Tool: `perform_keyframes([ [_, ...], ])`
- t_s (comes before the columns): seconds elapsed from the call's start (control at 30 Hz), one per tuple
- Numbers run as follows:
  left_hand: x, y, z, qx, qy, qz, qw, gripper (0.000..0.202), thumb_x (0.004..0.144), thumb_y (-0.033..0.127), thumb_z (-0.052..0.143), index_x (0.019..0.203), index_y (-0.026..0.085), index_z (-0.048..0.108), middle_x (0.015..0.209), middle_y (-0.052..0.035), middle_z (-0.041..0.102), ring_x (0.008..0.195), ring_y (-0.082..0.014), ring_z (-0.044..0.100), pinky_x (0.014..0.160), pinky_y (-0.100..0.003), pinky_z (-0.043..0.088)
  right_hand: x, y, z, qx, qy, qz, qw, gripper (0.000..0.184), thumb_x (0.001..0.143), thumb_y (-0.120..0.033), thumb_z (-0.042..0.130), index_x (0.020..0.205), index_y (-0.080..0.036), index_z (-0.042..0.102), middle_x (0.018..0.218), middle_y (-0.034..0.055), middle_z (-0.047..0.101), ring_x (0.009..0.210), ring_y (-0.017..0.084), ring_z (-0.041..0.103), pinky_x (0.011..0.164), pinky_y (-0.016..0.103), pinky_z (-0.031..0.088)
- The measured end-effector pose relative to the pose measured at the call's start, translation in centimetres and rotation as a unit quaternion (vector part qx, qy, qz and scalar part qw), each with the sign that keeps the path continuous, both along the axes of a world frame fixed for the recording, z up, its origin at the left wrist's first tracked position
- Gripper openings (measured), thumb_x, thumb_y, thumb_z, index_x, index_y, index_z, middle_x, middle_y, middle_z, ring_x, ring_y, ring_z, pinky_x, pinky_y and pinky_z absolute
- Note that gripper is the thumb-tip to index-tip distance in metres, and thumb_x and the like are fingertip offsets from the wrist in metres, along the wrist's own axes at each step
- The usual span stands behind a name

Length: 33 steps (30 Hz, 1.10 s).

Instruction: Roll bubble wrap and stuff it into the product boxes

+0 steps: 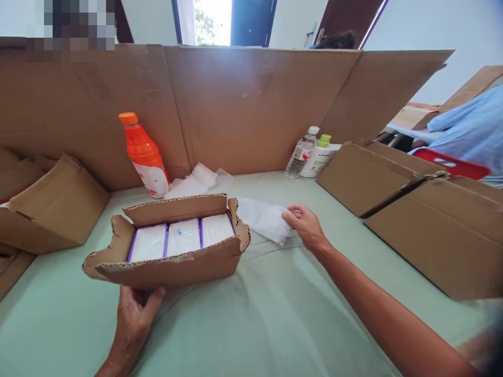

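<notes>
open cardboard box (pixel 168 269), white packs (pixel 183 238) inside; translucent plastic (pixel 265 217) alongside

The left hand (pixel 133 317), partly hidden, seems to support an open cardboard box (pixel 173 269) of three white packs (pixel 183 238); the right hand (pixel 305 225) pinches thin whitish plastic (pixel 264 217).

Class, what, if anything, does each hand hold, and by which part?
The right hand grips a translucent sheet by its right end. The left hand touches the cardboard box at its lower near edge; grip unclear.
</notes>
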<state>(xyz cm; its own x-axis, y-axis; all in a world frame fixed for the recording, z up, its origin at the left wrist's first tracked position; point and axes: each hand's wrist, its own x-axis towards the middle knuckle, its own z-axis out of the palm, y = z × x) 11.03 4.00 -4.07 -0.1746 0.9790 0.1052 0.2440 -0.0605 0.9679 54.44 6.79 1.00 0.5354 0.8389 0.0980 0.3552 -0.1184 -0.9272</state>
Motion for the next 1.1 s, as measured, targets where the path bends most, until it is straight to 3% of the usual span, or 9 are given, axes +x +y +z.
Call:
perform_keyframes([
  [0.1, -0.1, 0.3, 0.1, 0.004, -0.009, -0.007, 1.000, 0.055, 0.074, 0.044, 0.077, 0.115, 0.020, 0.049, 0.108, -0.0080, 0.063, 0.102, -0.0258, 0.064, 0.088, -0.038, 0.054, 3.0, -6.4, 0.4, -0.048, -0.036, -0.036, 0.998, 0.043, 0.064, -0.048, 0.071, 0.093, -0.019, 0.059, 0.065, -0.0001, 0.061, 0.056, 0.016, 0.055, 0.051, 0.029, 0.043],
  [0.2, -0.2, 0.5, 0.3, 0.012, -0.012, -0.013, 1.000, 0.057, 0.072, 0.043, 0.078, 0.116, 0.020, 0.049, 0.110, -0.0086, 0.063, 0.104, -0.0263, 0.063, 0.090, -0.039, 0.053, 4.5, -10.7, 0.8, -0.083, -0.181, -0.102, 0.975, 0.043, 0.071, -0.052, 0.070, 0.100, -0.020, 0.064, 0.097, 0.0108, 0.071, 0.084, 0.026, 0.067, 0.067, 0.037, 0.052],
  [0.33, -0.8, 0.7, 0.6, 0.032, 0.001, -0.036, 0.999, 0.059, 0.072, 0.041, 0.077, 0.119, 0.019, 0.050, 0.111, -0.0091, 0.063, 0.107, -0.0273, 0.063, 0.093, -0.039, 0.052, 1.4, -13.1, 0.9, -0.027, -0.266, -0.076, 0.960, 0.037, 0.086, -0.050, 0.057, 0.110, -0.023, 0.066, 0.121, 0.0134, 0.068, 0.111, 0.031, 0.064, 0.082, 0.044, 0.055],
  [0.47, -2.0, 0.7, 1.7, 0.087, 0.106, -0.017, 0.990, 0.047, 0.072, 0.042, 0.073, 0.109, 0.020, 0.054, 0.100, -0.0063, 0.063, 0.094, -0.0254, 0.063, 0.082, -0.036, 0.052, -6.0, -12.3, -0.5, 0.012, -0.220, 0.110, 0.969, 0.031, 0.090, -0.041, 0.057, 0.115, -0.025, 0.065, 0.131, 0.0104, 0.066, 0.116, 0.028, 0.065, 0.086, 0.041, 0.057],
  [0.57, -2.5, 0.7, 2.8, 0.103, 0.200, -0.019, 0.974, 0.033, 0.072, 0.045, 0.066, 0.092, 0.022, 0.055, 0.080, -0.0019, 0.061, 0.074, -0.0220, 0.059, 0.067, -0.034, 0.049, -10.9, -10.8, -2.0, 0.010, -0.198, 0.227, 0.953, 0.047, 0.090, -0.036, 0.056, 0.137, -0.026, 0.054, 0.141, 0.0109, 0.059, 0.123, 0.027, 0.062, 0.091, 0.041, 0.057],
  [0.67, -2.4, 0.7, 3.2, 0.087, 0.229, -0.037, 0.969, 0.027, 0.072, 0.044, 0.062, 0.083, 0.023, 0.051, 0.069, 0.0016, 0.055, 0.061, -0.0183, 0.054, 0.057, -0.031, 0.045, -13.4, -9.2, -2.7, 0.002, -0.190, 0.258, 0.947, 0.060, 0.090, -0.036, 0.055, 0.147, -0.024, 0.043, 0.140, 0.0132, 0.060, 0.122, 0.029, 0.062, 0.092, 0.043, 0.058],
  [0.83, -1.8, 1.0, 2.0, 0.009, 0.170, -0.046, 0.984, 0.026, 0.072, 0.038, 0.064, 0.085, 0.023, 0.048, 0.063, 0.0060, 0.050, 0.055, -0.0152, 0.052, 0.051, -0.028, 0.041, -14.2, -7.6, -2.8, -0.005, -0.168, 0.255, 0.952, 0.049, 0.090, -0.039, 0.055, 0.136, -0.022, 0.051, 0.122, 0.0123, 0.067, 0.104, 0.029, 0.068, 0.087, 0.043, 0.059],
  [0.97, -1.8, 1.3, 0.6, -0.015, 0.043, -0.078, 0.996, 0.045, 0.078, 0.034, 0.067, 0.116, 0.020, 0.048, 0.079, 0.0032, 0.057, 0.065, -0.0147, 0.059, 0.061, -0.029, 0.048, -14.1, -7.2, -3.4, 0.001, -0.079, 0.222, 0.972, 0.050, 0.092, -0.042, 0.055, 0.138, -0.024, 0.048, 0.128, 0.0130, 0.064, 0.100, 0.026, 0.069, 0.088, 0.042, 0.059],
  [1.1, -1.3, 1.6, -0.4, 0.000, -0.118, -0.159, 0.980, 0.086, 0.080, 0.037, 0.073, 0.151, 0.025, 0.027, 0.135, -0.0156, 0.053, 0.108, -0.0248, 0.066, 0.096, -0.044, 0.052, -14.3, -6.1, -3.8, 0.032, 0.020, 0.216, 0.976, 0.067, 0.093, -0.041, 0.059, 0.153, -0.028, 0.032, 0.152, 0.0132, 0.048, 0.127, 0.027, 0.059, 0.104, 0.048, 0.053],
])
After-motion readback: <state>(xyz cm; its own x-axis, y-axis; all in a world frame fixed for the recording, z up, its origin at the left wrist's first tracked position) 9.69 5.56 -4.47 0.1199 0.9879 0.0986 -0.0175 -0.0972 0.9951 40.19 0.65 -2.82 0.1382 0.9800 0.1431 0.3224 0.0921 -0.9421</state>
